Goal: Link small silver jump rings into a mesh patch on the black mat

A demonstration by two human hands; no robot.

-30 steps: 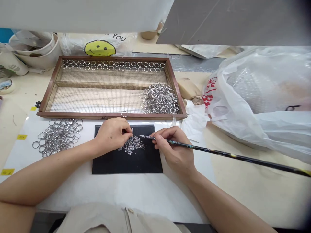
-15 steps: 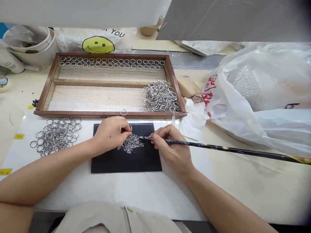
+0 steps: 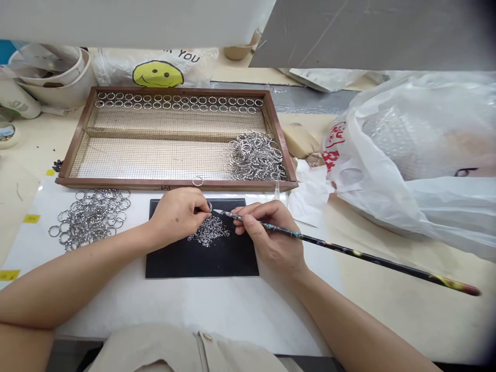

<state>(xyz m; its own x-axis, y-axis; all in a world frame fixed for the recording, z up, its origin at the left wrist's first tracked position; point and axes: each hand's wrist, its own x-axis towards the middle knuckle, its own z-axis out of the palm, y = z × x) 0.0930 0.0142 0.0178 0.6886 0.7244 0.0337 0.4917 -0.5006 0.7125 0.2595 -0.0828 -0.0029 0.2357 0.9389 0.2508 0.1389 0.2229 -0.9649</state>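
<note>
Our left hand [image 3: 179, 213] pinches a tiny, light, slippery piece from the glittering pile [image 3: 209, 231] while our right hand [image 3: 271, 235] grips the stiff stick [image 3: 349, 251] near its tip.

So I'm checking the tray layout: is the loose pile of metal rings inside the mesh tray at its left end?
No, the loose pile of rings lies at the right end of the mesh tray.
</note>
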